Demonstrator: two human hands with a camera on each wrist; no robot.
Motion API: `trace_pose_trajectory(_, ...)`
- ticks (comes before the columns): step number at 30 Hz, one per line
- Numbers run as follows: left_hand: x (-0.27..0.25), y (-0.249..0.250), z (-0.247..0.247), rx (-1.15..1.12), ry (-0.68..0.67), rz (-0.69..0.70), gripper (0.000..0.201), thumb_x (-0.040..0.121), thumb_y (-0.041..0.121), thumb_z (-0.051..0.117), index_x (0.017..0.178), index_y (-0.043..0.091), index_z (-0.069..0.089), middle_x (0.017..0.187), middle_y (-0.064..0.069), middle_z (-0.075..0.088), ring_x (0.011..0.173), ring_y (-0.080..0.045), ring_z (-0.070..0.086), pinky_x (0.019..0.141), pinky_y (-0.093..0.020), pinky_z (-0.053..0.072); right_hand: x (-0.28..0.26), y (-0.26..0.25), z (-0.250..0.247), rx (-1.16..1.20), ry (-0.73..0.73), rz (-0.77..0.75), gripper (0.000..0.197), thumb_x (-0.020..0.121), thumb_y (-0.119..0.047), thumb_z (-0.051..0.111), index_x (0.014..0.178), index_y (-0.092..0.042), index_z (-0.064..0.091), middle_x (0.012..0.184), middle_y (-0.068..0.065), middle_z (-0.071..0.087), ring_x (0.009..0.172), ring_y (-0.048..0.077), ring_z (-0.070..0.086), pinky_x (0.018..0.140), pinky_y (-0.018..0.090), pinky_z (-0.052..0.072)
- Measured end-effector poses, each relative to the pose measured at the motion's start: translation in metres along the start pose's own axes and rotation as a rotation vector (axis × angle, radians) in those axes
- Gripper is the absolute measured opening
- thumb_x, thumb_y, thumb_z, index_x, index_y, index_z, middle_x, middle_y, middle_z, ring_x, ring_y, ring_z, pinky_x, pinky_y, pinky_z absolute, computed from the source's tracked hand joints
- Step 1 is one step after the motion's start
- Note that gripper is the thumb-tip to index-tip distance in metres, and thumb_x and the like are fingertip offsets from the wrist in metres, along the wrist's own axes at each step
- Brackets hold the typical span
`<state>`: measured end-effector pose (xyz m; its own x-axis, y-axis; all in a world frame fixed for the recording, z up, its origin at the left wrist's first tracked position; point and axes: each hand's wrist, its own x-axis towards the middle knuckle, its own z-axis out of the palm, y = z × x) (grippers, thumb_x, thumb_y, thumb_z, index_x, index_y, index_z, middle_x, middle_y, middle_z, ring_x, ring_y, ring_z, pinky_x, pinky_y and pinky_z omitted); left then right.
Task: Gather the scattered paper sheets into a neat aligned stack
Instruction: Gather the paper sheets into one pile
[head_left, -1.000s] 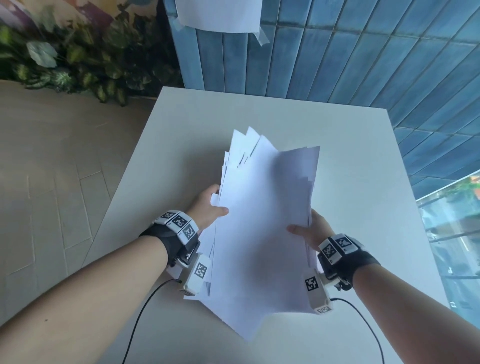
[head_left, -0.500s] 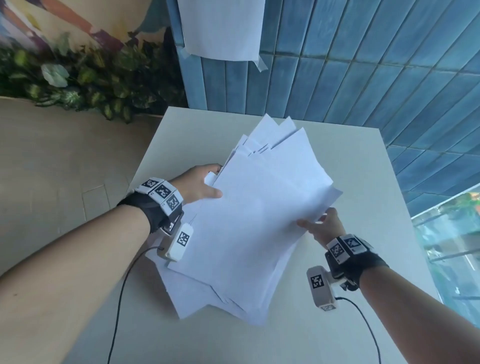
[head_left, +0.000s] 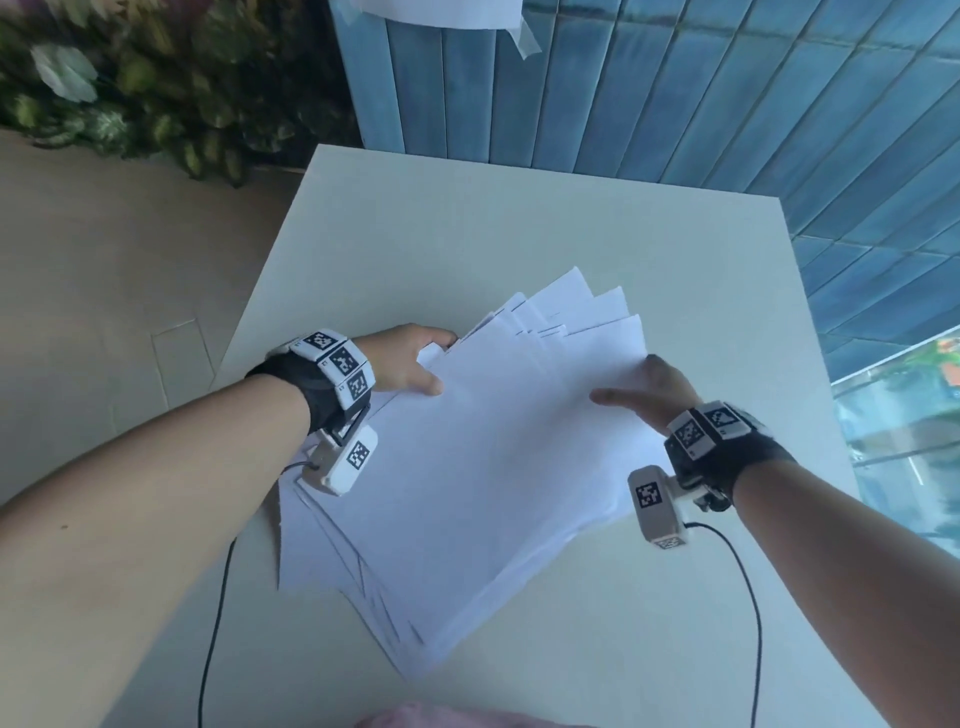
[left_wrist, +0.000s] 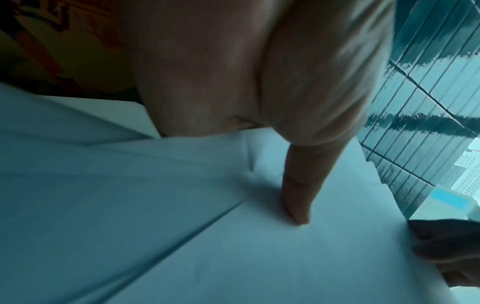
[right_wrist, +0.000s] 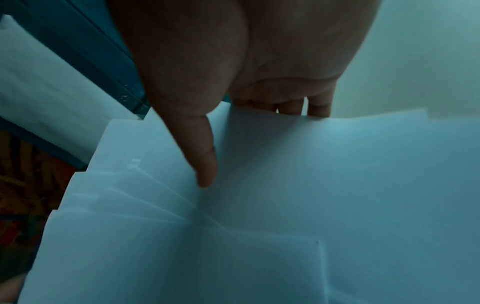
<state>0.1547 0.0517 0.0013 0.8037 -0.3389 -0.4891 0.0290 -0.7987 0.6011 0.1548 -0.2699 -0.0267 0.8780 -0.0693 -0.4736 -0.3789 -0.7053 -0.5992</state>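
Observation:
A loose sheaf of several white paper sheets (head_left: 493, 467) lies fanned and skewed over the white table (head_left: 467, 234), its far corners stepped apart. My left hand (head_left: 415, 358) grips the sheaf's left edge, thumb (left_wrist: 296, 197) on top and fingers hidden under the paper. My right hand (head_left: 644, 387) grips the right edge the same way, thumb (right_wrist: 205, 164) on the top sheet and fingers (right_wrist: 293, 107) beneath. In the right wrist view the paper sheets (right_wrist: 285, 226) show several offset edges. The near corner overhangs toward me.
A blue tiled wall (head_left: 675, 104) stands behind the table, with a taped white sheet (head_left: 441, 13) hanging on it. Leafy plants (head_left: 130, 93) line the floor at the left. Glass (head_left: 904, 441) runs along the right. Black cables (head_left: 748, 597) trail from both wrist cameras.
The sheaf has turned clockwise and come down flatter toward the table. My left hand moved up and left along its edge, my right hand farther right and forward.

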Motion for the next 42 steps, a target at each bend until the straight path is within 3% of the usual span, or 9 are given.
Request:
trace_pose_trajectory(9, 0.028, 0.001, 0.008, -0.035, -0.028, 0.016, 0.030, 0.085, 0.015, 0.067, 0.113, 0.023, 0.063, 0.106, -0.002, 0.071, 0.080, -0.020, 0.068, 0.078, -0.031, 0.053, -0.002, 0.037, 0.000, 0.174, -0.036, 0.058, 0.034, 0.061, -0.028, 0.084, 0.090, -0.017, 0.070, 0.087, 0.004, 0.073, 0.082, 0.024, 0.069, 0.077, 0.040, 0.056)
trace_pose_trajectory(15, 0.037, 0.009, 0.012, -0.039, 0.014, 0.039, 0.027, 0.087, 0.012, 0.065, 0.112, 0.022, 0.064, 0.106, -0.001, 0.069, 0.089, -0.023, 0.067, 0.079, -0.030, 0.052, -0.011, 0.037, -0.002, 0.404, 0.003, 0.140, 0.040, 0.059, -0.018, 0.087, 0.095, -0.013, 0.070, 0.090, 0.009, 0.074, 0.083, 0.029, 0.071, 0.079, 0.041, 0.057)
trace_pose_trajectory(19, 0.041, 0.012, 0.019, 0.016, 0.031, 0.016, 0.028, 0.088, 0.015, 0.064, 0.114, 0.025, 0.063, 0.107, -0.002, 0.068, 0.090, -0.026, 0.064, 0.083, -0.033, 0.052, -0.018, 0.037, 0.002, 0.302, 0.041, 0.147, 0.038, 0.063, -0.015, 0.084, 0.096, -0.012, 0.066, 0.087, 0.005, 0.071, 0.081, 0.024, 0.068, 0.068, 0.032, 0.053)
trace_pose_trajectory(23, 0.043, 0.015, 0.030, 0.065, 0.069, 0.012, 0.026, 0.086, 0.017, 0.061, 0.109, 0.029, 0.061, 0.104, 0.001, 0.069, 0.094, -0.027, 0.065, 0.090, -0.040, 0.052, -0.025, 0.026, 0.009, 0.098, 0.119, 0.146, 0.019, 0.070, -0.011, 0.073, 0.079, -0.014, 0.057, 0.094, 0.014, 0.068, 0.085, 0.031, 0.065, 0.078, 0.042, 0.054)
trace_pose_trajectory(26, 0.043, 0.016, 0.034, 0.064, 0.102, -0.007, 0.026, 0.087, 0.016, 0.060, 0.110, 0.026, 0.062, 0.103, 0.001, 0.070, 0.091, -0.026, 0.065, 0.086, -0.039, 0.054, -0.020, 0.023, 0.015, 0.039, 0.209, 0.110, 0.065, 0.066, -0.016, 0.079, 0.120, -0.015, 0.043, 0.119, 0.011, 0.057, 0.095, 0.027, 0.057, 0.075, 0.033, 0.046)
trace_pose_trajectory(28, 0.044, 0.016, 0.034, 0.057, 0.121, -0.007, 0.027, 0.087, 0.015, 0.060, 0.112, 0.027, 0.064, 0.103, 0.001, 0.069, 0.089, -0.026, 0.064, 0.083, -0.035, 0.053, -0.014, 0.019, 0.021, -0.091, 0.281, 0.032, 0.096, 0.061, -0.019, 0.083, 0.138, -0.016, 0.026, 0.136, 0.012, 0.040, 0.116, 0.032, 0.047, 0.091, 0.037, 0.043)
trace_pose_trajectory(32, 0.043, 0.019, 0.031, 0.102, 0.127, 0.008, 0.032, 0.086, 0.017, 0.061, 0.115, 0.030, 0.064, 0.098, 0.001, 0.067, 0.075, -0.021, 0.058, 0.070, -0.028, 0.047, -0.007, -0.012, 0.033, -0.275, 0.351, -0.124, 0.104, 0.065, -0.028, 0.079, 0.146, -0.016, 0.015, 0.150, 0.011, 0.019, 0.133, 0.035, 0.027, 0.108, 0.048, 0.030)
trace_pose_trajectory(36, 0.044, 0.021, 0.028, 0.147, 0.111, -0.002, 0.040, 0.087, 0.019, 0.060, 0.126, 0.031, 0.059, 0.118, -0.003, 0.066, 0.101, -0.028, 0.063, 0.089, -0.033, 0.051, -0.005, -0.057, 0.040, -0.397, 0.325, -0.356, 0.099, 0.072, -0.036, 0.070, 0.149, -0.021, 0.009, 0.158, 0.004, 0.004, 0.146, 0.028, 0.000, 0.117, 0.045, 0.000)
trace_pose_trajectory(42, 0.046, 0.029, 0.026, 0.168, 0.110, 0.021, 0.040, 0.086, 0.018, 0.064, 0.125, 0.025, 0.059, 0.123, -0.005, 0.063, 0.109, -0.028, 0.061, 0.088, -0.033, 0.048, 0.010, -0.098, 0.058, -0.718, -0.010, -0.490, 0.045, 0.080, -0.029, 0.062, 0.124, -0.030, 0.050, 0.116, -0.003, 0.063, 0.131, 0.018, 0.038, 0.115, 0.048, -0.011)
